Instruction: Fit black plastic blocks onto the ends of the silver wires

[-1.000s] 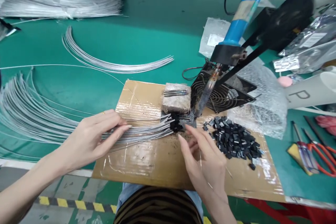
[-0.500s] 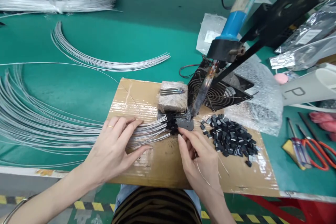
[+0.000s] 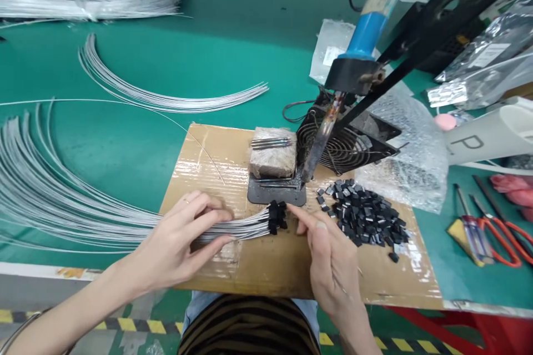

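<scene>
My left hand [image 3: 187, 238] is closed around a bundle of grey cables [image 3: 245, 227] above the cardboard. Small black connectors [image 3: 277, 217] sit clustered at the cables' right ends. My right hand [image 3: 333, 255] is beside them, its index fingertip at or just touching the cluster and its other fingers curled in. A short stretch of thin solder wire [image 3: 342, 289] shows against this hand; the part inside the fingers is hidden. Just behind the connectors lies a dark metal plate [image 3: 275, 195]. A blue-handled soldering iron [image 3: 366, 33] hangs in a stand with its tip over the plate.
Loose black connectors [image 3: 370, 213] are heaped on the cardboard [image 3: 200, 150] to the right. A wrapped block [image 3: 272, 161] bears several metal pins. A black fan [image 3: 341, 138] stands behind the iron. Orange-handled scissors [image 3: 499, 241] lie far right. Another cable bundle [image 3: 175, 101] rests behind.
The connector cluster has moved off the plate toward me, its ends now evenly lined up. My right hand has shifted right and turned, with the index finger stretched toward the cluster.
</scene>
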Tool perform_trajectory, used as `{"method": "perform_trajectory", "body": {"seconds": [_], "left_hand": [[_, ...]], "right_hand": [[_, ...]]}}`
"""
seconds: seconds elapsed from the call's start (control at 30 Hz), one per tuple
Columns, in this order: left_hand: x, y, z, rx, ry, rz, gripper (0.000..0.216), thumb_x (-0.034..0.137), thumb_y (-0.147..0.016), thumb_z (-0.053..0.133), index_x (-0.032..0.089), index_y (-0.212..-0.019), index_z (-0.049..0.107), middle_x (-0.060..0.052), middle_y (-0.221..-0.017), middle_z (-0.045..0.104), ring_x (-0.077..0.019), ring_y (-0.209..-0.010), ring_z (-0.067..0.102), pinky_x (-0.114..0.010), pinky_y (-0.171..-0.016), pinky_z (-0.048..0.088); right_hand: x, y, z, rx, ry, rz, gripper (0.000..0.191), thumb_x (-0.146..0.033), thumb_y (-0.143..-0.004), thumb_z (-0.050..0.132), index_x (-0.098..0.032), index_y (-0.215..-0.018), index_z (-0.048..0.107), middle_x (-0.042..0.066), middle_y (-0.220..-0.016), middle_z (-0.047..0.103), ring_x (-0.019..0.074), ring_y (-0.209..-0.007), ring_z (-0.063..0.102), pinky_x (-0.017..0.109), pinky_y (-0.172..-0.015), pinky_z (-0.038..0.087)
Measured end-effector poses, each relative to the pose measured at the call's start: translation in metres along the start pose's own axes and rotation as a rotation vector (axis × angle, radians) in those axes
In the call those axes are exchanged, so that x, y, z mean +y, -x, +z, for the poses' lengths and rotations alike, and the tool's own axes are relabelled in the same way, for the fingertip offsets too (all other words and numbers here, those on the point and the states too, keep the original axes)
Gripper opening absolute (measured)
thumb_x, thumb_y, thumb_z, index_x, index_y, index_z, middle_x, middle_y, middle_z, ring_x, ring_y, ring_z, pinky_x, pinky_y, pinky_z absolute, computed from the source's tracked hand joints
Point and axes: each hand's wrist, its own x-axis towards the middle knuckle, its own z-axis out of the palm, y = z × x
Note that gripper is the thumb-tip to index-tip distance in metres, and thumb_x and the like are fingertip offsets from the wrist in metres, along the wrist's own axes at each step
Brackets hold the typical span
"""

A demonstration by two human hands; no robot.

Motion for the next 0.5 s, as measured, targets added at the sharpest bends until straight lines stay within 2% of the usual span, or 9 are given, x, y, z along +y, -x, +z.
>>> {"method": "perform_trajectory", "body": {"seconds": [0.07,0.1,0.2,0.27,0.37,0.5], "left_hand": [[-0.002,-0.002,-0.003,0.012,-0.058,0.011,0.023,0.016,-0.1,0.063,0.02,-0.122,0.063,-0.01,-0.11,0.063,-0.024,-0.1,0.06,-0.036,-0.086,0.05],[-0.005,-0.004,-0.006,0.013,-0.099,0.019,0.023,0.015,-0.1,0.063,0.02,-0.123,0.064,-0.01,-0.11,0.064,-0.0246,-0.1,0.061,-0.037,-0.087,0.05],[-0.022,-0.014,-0.02,0.009,-0.358,0.059,0.03,0.009,-0.101,0.055,0.015,-0.129,0.063,-0.015,-0.112,0.067,-0.0279,-0.102,0.062,-0.042,-0.089,0.051],[-0.039,-0.025,-0.032,-0.013,-0.557,0.086,0.039,0.005,-0.1,0.044,0.014,-0.134,0.062,-0.021,-0.121,0.067,-0.0316,-0.099,0.062,-0.047,-0.084,0.05],[-0.067,-0.046,-0.047,-0.08,-0.598,0.125,0.041,0.006,-0.102,0.039,0.018,-0.127,0.069,-0.02,-0.13,0.069,-0.0333,-0.102,0.063,-0.047,-0.08,0.048],[-0.092,-0.076,-0.054,-0.121,-0.571,0.131,0.033,0.012,-0.103,0.041,0.019,-0.102,0.074,-0.018,-0.111,0.075,-0.0324,-0.1,0.064,-0.047,-0.084,0.048]], "right_hand": [[0.0,-0.001,0.002,0.043,-0.012,0.025,0.046,-0.036,-0.113,0.033,-0.022,-0.132,0.073,0.002,-0.083,0.06,0.0168,-0.073,0.06,0.031,-0.067,0.05],[0.0,0.0,0.002,0.113,-0.047,0.067,0.048,-0.039,-0.114,0.032,-0.02,-0.129,0.073,0.001,-0.077,0.057,0.0154,-0.065,0.056,0.029,-0.058,0.045],[0.004,0.004,-0.001,0.383,-0.191,0.225,0.047,-0.049,-0.112,0.038,-0.019,-0.095,0.07,-0.007,-0.058,0.04,0.011,-0.045,0.036,0.025,-0.041,0.027],[0.008,0.005,-0.004,0.48,-0.251,0.283,0.05,-0.054,-0.109,0.045,-0.021,-0.075,0.06,-0.009,-0.051,0.034,0.0095,-0.041,0.03,0.024,-0.038,0.021],[0.011,0.005,-0.009,0.473,-0.293,0.326,0.053,-0.057,-0.106,0.05,-0.021,-0.068,0.057,-0.007,-0.05,0.04,0.0092,-0.041,0.035,0.022,-0.037,0.025],[0.01,0.003,-0.012,0.426,-0.33,0.351,0.052,-0.058,-0.105,0.051,-0.02,-0.071,0.058,-0.005,-0.054,0.048,0.0096,-0.043,0.042,0.021,-0.038,0.032]]}}
